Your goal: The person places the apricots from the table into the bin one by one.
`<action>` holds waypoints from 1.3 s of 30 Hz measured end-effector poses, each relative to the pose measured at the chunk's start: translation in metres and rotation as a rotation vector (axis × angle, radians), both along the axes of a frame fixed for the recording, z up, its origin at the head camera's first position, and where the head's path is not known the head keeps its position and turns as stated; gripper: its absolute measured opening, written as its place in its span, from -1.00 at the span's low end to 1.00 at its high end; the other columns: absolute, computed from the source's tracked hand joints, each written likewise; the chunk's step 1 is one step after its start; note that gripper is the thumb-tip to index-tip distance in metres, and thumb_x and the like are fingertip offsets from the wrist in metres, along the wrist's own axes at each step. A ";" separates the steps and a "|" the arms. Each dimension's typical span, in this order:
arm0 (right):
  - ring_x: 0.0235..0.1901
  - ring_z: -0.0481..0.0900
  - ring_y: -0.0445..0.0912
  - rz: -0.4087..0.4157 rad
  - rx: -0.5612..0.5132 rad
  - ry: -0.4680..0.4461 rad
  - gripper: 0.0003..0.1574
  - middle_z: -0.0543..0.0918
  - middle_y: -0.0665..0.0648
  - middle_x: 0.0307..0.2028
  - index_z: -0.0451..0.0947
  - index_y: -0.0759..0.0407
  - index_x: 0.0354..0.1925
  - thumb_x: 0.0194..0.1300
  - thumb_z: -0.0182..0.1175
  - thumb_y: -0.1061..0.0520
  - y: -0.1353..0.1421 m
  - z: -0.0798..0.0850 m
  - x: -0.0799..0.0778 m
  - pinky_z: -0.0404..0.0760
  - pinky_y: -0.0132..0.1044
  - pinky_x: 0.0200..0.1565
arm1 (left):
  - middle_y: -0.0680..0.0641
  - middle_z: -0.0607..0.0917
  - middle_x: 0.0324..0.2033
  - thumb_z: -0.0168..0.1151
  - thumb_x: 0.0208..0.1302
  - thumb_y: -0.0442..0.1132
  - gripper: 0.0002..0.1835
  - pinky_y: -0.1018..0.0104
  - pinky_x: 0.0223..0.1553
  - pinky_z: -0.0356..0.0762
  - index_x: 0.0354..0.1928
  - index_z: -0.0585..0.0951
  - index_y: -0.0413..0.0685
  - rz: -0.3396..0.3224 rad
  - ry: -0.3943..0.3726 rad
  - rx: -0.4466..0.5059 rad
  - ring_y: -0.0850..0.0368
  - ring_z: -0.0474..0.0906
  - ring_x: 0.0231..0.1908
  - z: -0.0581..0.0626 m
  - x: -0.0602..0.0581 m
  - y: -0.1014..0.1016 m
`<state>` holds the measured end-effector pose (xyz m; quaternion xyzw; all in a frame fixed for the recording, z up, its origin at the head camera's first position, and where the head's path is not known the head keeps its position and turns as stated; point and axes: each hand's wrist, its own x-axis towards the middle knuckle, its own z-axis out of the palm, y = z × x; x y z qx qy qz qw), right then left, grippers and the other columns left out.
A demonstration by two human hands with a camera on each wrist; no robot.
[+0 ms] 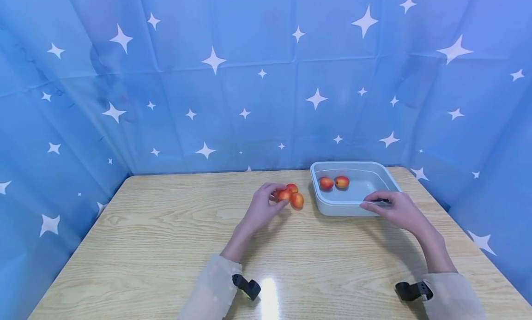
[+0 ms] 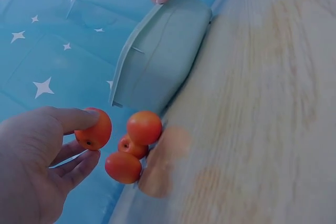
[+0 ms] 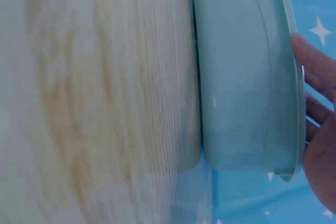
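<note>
With thumb and fingertips my left hand (image 1: 264, 203) pinches a small red-orange fruit (image 2: 94, 129), which shows a dark dimple at one end in the left wrist view. Close beside it, several similar fruits (image 1: 297, 200) sit in a cluster on the table; the left wrist view shows them touching or overlapping. My right hand (image 1: 395, 210) grips the near rim of a light blue plastic tub (image 1: 338, 209), thumb outside and fingers over the inner side. Two more red-yellow fruits (image 1: 342, 182) lie inside the tub toward its left end.
The wood-grain table (image 1: 145, 237) carries the tub near its back right corner. A blue curtain (image 1: 257, 93) with white stars hangs right behind the back edge and along both sides. Each forearm wears a black wrist camera (image 1: 247, 286).
</note>
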<state>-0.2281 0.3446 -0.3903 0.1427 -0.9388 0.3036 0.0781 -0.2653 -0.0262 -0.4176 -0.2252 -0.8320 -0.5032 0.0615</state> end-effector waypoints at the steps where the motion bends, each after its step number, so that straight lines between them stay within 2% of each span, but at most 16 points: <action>1: -0.23 0.58 -0.19 0.000 0.000 0.000 -0.74 0.74 -0.03 -0.23 0.76 -0.01 -0.11 0.33 0.37 -0.09 0.000 0.000 0.000 0.55 -0.33 -0.20 | -0.10 0.62 0.00 0.38 0.30 -0.34 -0.59 0.20 -0.02 0.64 0.17 0.61 -0.21 0.002 -0.003 0.003 0.02 0.58 -0.10 0.001 0.000 0.001; 12: -0.24 0.58 -0.20 0.000 0.007 0.008 -0.74 0.74 -0.03 -0.24 0.75 0.01 -0.12 0.33 0.37 -0.08 0.001 -0.001 -0.001 0.54 -0.33 -0.21 | -0.08 0.62 0.01 0.37 0.30 -0.34 -0.62 0.02 0.02 0.63 0.15 0.63 -0.12 -0.005 0.038 0.037 0.03 0.55 -0.06 0.008 0.001 0.008; 24: -0.24 0.58 -0.19 0.002 0.006 0.005 -0.73 0.74 -0.02 -0.23 0.75 0.02 -0.11 0.33 0.37 -0.09 0.001 -0.001 -0.001 0.54 -0.33 -0.21 | -0.08 0.63 -0.01 0.40 0.28 -0.35 -0.62 0.23 -0.01 0.65 0.14 0.64 -0.18 -0.012 0.064 0.099 0.06 0.56 -0.11 0.015 -0.003 0.020; 33: -0.24 0.58 -0.21 0.007 0.011 0.016 -0.75 0.74 -0.04 -0.24 0.75 0.01 -0.12 0.33 0.37 -0.08 0.000 -0.001 -0.001 0.55 -0.31 -0.19 | -0.10 0.61 0.04 0.40 0.30 -0.30 -0.64 0.11 0.01 0.65 0.11 0.65 -0.15 -0.027 0.069 0.130 0.06 0.59 -0.11 0.026 -0.003 0.032; 39: -0.24 0.58 -0.23 0.010 0.009 0.018 -0.75 0.74 -0.04 -0.24 0.75 0.01 -0.11 0.34 0.36 -0.07 0.001 -0.001 -0.001 0.55 -0.32 -0.19 | -0.09 0.61 0.05 0.40 0.30 -0.27 -0.62 0.15 0.02 0.65 0.15 0.64 -0.14 -0.035 0.045 0.127 0.09 0.58 -0.09 0.030 -0.003 0.040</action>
